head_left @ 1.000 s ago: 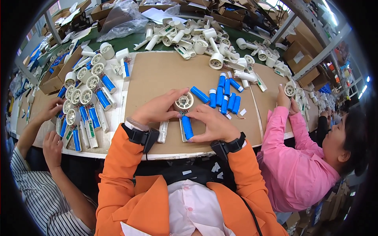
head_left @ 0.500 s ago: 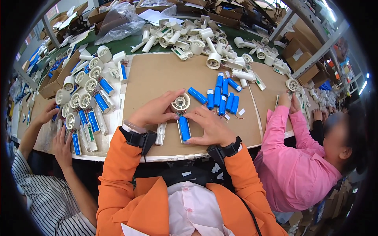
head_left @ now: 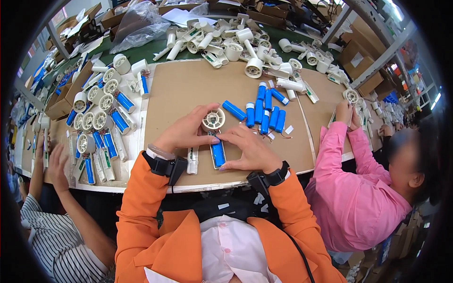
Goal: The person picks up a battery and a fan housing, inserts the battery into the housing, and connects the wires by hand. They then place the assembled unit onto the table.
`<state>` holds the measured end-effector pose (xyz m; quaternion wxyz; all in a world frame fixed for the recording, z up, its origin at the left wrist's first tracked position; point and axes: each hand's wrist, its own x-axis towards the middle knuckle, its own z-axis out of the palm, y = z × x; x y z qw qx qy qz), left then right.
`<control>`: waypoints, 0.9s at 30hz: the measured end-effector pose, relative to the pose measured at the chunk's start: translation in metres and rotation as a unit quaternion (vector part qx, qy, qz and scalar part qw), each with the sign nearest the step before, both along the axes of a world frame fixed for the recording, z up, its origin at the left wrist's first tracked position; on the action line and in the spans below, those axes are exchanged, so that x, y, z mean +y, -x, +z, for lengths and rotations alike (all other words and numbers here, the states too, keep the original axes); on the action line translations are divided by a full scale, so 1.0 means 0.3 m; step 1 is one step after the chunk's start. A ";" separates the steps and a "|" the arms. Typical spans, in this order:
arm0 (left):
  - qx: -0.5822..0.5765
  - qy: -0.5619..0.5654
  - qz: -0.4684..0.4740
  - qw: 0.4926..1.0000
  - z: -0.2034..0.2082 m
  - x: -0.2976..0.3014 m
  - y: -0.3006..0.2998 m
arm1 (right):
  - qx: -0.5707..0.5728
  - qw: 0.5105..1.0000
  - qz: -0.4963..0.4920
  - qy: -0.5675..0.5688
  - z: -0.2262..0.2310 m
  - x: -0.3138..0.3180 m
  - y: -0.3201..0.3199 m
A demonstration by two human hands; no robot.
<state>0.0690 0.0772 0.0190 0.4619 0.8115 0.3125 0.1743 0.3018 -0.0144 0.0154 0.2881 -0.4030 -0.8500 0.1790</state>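
Fingers of the left hand curl partway round a white plastic housing with a round spoked head, thumb at its neck; those of the right hand are parted, thumb and forefinger holding a smooth blue cylinder near its two ends. Beneath them spreads a broad tabletop covered in brown board. At right sits a co-worker in a pink shirt, both hands raised over the board. Along the far side lies a jumbled heap of white plastic parts, and to the left a batch of white spoked housings with blue cylinders among them. Right of the hands, a loose cluster of blue cylinders rests on the board. The held housing lies in front of the person, its cylinder lengthwise in the open handle. Just left is a slim white plastic half-shell; smallest, beside the cluster, is a small white slip
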 end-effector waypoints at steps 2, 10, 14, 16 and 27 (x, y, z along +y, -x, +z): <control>-0.014 -0.007 0.008 1.000 -0.011 -0.005 -0.010 | -0.005 1.000 0.000 0.010 0.001 0.000 0.000; -0.058 -0.050 0.029 0.997 -0.038 -0.010 -0.021 | -0.007 1.000 -0.014 0.026 -0.012 -0.017 0.008; -0.042 -0.036 0.031 0.998 -0.015 -0.015 -0.024 | 0.032 0.987 -0.022 0.154 -0.005 -0.025 0.015; -0.041 -0.025 0.028 0.998 -0.005 -0.016 -0.026 | 0.075 0.981 -0.024 0.177 -0.036 -0.028 0.018; -0.051 -0.061 0.024 0.997 -0.044 -0.007 -0.025 | 0.164 0.941 -0.025 0.293 -0.049 -0.006 0.040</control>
